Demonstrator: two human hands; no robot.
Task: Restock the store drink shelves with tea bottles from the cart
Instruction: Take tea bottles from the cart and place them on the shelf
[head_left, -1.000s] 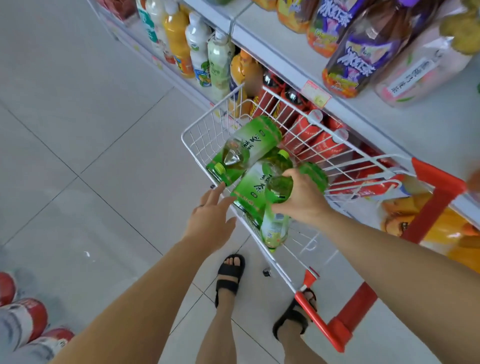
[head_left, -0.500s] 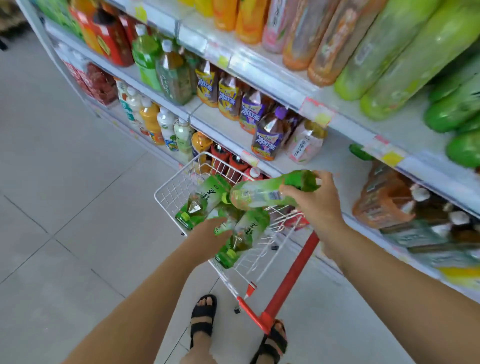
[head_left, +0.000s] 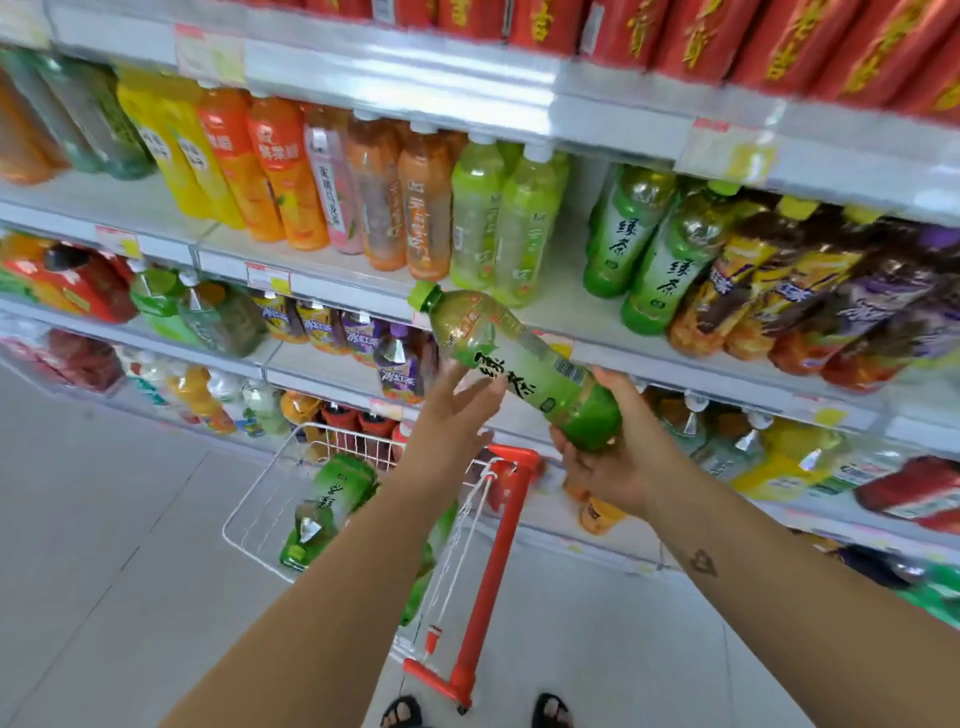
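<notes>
Holding a green-labelled clear plastic tea bottle (head_left: 524, 364) by its base, the right grip (head_left: 618, 462) curls its fingers round the smooth, rounded bottom. The left grip (head_left: 457, 410), fingers straight, touches the label mid-body. The bottle's long axis slants up and left, lime cap toward the white metal shelf (head_left: 675, 358), where matching green tea bottles (head_left: 623, 234) stand just up-right of it. Another glossy bottle (head_left: 332, 504) lies in the white wire cart (head_left: 249, 519) below.

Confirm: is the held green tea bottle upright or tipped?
Tipped. The green tea bottle slants, cap up-left, base lower in the right hand that grips it; the left hand touches its middle.
</notes>
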